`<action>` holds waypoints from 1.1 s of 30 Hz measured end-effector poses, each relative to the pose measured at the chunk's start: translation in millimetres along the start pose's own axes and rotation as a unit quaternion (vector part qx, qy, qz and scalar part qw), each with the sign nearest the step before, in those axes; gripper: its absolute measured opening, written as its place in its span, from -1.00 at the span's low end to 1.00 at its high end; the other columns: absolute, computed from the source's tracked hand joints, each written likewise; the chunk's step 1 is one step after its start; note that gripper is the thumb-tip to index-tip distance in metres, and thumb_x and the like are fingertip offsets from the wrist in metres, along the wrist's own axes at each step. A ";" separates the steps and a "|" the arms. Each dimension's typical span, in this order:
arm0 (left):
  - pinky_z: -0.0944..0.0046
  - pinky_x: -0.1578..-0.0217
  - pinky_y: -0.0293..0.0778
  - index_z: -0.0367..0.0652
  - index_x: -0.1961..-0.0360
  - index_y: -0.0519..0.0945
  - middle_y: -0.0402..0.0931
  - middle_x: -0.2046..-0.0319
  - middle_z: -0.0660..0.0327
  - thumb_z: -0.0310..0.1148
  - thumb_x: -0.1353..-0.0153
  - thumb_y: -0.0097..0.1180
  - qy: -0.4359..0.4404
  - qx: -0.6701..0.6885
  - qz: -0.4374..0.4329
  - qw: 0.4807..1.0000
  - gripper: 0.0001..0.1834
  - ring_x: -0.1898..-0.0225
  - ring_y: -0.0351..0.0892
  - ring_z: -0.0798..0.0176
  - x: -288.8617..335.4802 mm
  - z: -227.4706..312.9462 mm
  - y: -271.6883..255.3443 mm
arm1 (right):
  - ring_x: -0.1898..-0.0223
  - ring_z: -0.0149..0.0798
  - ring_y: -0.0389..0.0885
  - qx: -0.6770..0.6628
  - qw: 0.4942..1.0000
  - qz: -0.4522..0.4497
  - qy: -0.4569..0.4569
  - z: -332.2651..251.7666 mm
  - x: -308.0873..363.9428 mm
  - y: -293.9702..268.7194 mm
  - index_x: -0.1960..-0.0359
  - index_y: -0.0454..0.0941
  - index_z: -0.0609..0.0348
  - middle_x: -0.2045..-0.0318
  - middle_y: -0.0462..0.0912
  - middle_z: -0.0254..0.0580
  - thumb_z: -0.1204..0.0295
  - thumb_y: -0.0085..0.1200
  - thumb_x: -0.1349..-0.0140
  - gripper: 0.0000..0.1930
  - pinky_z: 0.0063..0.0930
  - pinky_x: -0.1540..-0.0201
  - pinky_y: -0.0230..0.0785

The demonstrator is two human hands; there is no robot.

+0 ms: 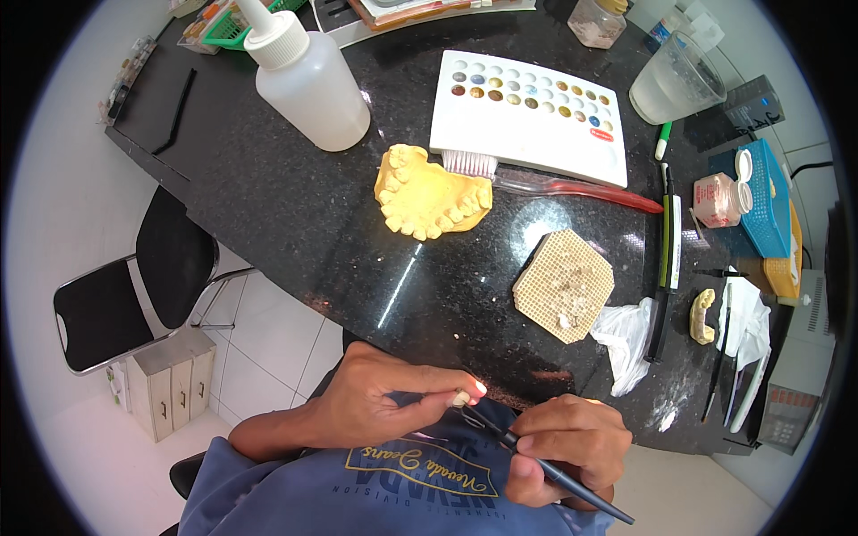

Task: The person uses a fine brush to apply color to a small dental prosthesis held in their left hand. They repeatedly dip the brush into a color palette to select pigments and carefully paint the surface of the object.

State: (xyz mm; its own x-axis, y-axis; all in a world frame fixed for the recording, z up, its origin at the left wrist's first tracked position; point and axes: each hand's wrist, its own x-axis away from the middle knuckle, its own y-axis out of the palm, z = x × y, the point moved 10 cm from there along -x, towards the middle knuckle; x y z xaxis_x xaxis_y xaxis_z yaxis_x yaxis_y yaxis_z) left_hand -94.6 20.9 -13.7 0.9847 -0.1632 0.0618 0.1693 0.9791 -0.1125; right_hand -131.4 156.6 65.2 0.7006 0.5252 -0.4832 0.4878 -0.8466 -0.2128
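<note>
Lower ctr of frame: L hand [371,393] pinching small tooth-coloured piece [460,398], thumb & fingertips. Just R, dark pen-like tool [581,489], tip by piece; contact, we can't tell. R hand [576,445] gripping tool. Step, we'd judge: fine shaping/cleaning. Next prob. needs steady pinch, light tip strokes.

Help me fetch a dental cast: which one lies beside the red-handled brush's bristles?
The larger yellow cast, near the white bottle; the smaller cast lies farther right, beside the crumpled tissue.
</note>
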 end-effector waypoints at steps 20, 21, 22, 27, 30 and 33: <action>0.36 0.15 0.58 -0.35 0.24 0.68 0.71 0.36 0.07 -0.65 -0.15 0.13 -0.042 0.085 0.033 0.995 -0.84 0.27 0.73 0.27 -3.8 -5.9 1.0 | 0.53 -0.25 0.67 -0.066 0.989 0.116 0.055 4.9 14.2 -25.3 0.21 0.52 0.33 0.36 0.60 0.05 0.51 0.18 -0.17 -0.80 -0.53 0.49 0.59; 0.35 0.15 0.58 -0.36 0.25 0.68 0.71 0.36 0.06 -0.66 -0.15 0.13 -0.052 0.083 0.031 0.995 -0.84 0.27 0.73 0.26 -3.2 -6.3 2.0 | 0.51 -0.25 0.68 -0.044 0.995 0.069 0.058 2.7 13.6 -26.4 0.14 0.46 0.33 0.33 0.57 0.08 0.52 0.20 -0.19 -0.74 -0.54 0.48 0.59; 0.35 0.15 0.58 -0.37 0.25 0.68 0.71 0.36 0.06 -0.66 -0.15 0.13 -0.062 0.081 0.029 0.994 -0.84 0.27 0.73 0.25 -0.3 -7.0 1.8 | 0.51 -0.25 0.68 -0.044 0.993 0.088 0.059 0.2 13.9 -32.5 0.15 0.46 0.33 0.34 0.57 0.08 0.52 0.21 -0.18 -0.75 -0.55 0.49 0.59; 0.38 0.10 0.59 -0.31 0.16 0.68 0.70 0.25 0.10 -0.56 -0.21 0.16 -0.053 0.102 -0.004 0.993 -0.82 0.20 0.72 0.30 2.4 -16.2 4.9 | 0.54 -0.28 0.65 0.058 0.985 0.156 0.034 -13.4 -16.0 -76.4 0.18 0.43 0.33 0.41 0.53 0.00 0.48 0.13 -0.25 -0.80 -0.58 0.53 0.52; 0.39 0.09 0.58 -0.29 0.15 0.68 0.70 0.22 0.11 -0.57 -0.21 0.15 -0.022 0.090 -0.016 0.996 -0.81 0.18 0.71 0.30 4.3 -18.0 6.7 | 0.53 -0.33 0.61 0.085 0.977 0.183 0.063 -6.8 -51.2 -93.9 0.19 0.41 0.37 0.43 0.51 -0.06 0.48 0.07 -0.27 -0.80 -0.57 0.46 0.50; 0.41 0.12 0.60 -0.28 0.12 0.67 0.69 0.21 0.10 -0.58 -0.21 0.14 -0.004 0.101 -0.010 0.995 -0.79 0.22 0.72 0.31 9.3 -17.1 0.7 | 0.45 -0.33 0.64 0.116 0.974 0.161 0.106 11.9 -84.9 -100.1 0.21 0.41 0.38 0.41 0.55 -0.05 0.56 0.05 -0.23 -0.84 -0.56 0.37 0.51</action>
State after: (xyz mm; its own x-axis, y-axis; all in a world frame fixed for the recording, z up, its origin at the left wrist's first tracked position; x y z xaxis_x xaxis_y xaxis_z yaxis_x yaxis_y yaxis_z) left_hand -84.6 17.9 -30.2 0.9809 -0.1821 0.0691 0.1756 0.9803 0.0905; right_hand -245.9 195.8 117.5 0.9017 0.2141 -0.3757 0.1111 -0.9544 -0.2773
